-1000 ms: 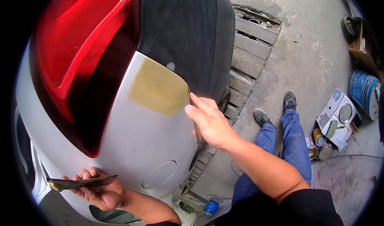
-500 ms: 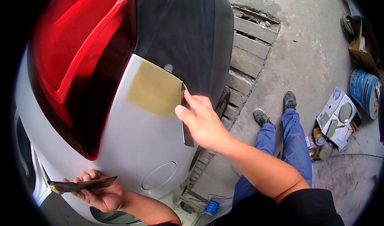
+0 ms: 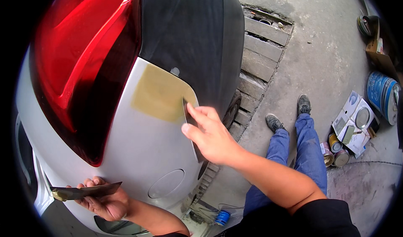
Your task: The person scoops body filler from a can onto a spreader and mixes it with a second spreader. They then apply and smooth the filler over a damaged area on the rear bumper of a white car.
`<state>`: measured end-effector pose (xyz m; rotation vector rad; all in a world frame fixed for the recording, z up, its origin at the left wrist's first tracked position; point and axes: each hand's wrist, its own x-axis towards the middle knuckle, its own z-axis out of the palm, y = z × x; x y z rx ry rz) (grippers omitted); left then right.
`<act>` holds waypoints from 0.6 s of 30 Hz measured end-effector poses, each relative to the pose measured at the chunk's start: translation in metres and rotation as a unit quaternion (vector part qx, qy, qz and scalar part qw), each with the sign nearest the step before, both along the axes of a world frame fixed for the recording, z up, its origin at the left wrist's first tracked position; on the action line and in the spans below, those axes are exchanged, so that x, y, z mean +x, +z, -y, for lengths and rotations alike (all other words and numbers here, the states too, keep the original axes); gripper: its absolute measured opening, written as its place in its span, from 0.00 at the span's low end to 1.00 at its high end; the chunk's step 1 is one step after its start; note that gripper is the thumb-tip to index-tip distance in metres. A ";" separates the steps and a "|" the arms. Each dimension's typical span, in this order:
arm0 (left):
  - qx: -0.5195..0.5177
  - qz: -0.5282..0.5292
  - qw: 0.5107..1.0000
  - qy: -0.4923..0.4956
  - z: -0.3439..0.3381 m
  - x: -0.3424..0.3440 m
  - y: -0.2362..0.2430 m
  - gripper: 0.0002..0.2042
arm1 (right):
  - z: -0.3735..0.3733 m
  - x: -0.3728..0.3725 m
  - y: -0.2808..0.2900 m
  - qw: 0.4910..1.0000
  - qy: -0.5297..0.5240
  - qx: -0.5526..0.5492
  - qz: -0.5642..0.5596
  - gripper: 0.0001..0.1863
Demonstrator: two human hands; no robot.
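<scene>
Yellow-beige filler (image 3: 161, 95) lies in a smooth patch on the silver car body panel (image 3: 138, 140), between the red tail light (image 3: 79, 56) and the dark bumper (image 3: 189, 35). My right hand (image 3: 210, 134) pinches a thin flat putty spreader (image 3: 193, 151) between thumb and fingers. Its upper end meets the lower right part of the patch. Below the tail light, my left hand (image 3: 110, 203) holds a second flat metal spreader (image 3: 90, 190) nearly level, its fingers curled beneath. A lump of yellowish filler (image 3: 61, 194) sits at that blade's left end.
A round fuel flap (image 3: 166, 183) is set in the panel below my right hand. On the concrete floor, a slatted drain cover (image 3: 262, 48) runs beside the car. Several small cans (image 3: 335, 144), a cardboard piece (image 3: 357, 119) and a blue drum (image 3: 382, 96) stand at the right.
My right hand has moved slightly down with its spreader, whose tip has shifted left from the panel's edge onto the filler patch. My left hand has barely moved.
</scene>
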<state>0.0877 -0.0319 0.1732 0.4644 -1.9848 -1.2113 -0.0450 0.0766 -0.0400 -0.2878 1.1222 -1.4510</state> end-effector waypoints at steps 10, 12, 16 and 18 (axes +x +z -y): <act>0.176 0.044 0.961 0.209 -0.074 -0.045 -0.055 0.20 | -0.056 -0.049 0.023 0.912 -0.081 -0.402 0.008 0.25; 0.235 0.060 0.948 0.205 -0.081 -0.056 -0.065 0.20 | -0.053 -0.038 0.034 0.895 -0.098 -0.431 0.052 0.27; 0.226 0.058 0.947 0.219 -0.083 -0.067 -0.069 0.21 | -0.056 -0.045 -0.006 0.905 -0.073 -0.336 -0.252 0.24; 0.211 0.048 0.954 0.210 -0.082 -0.061 -0.068 0.21 | -0.062 -0.056 -0.003 0.902 -0.083 -0.285 -0.315 0.25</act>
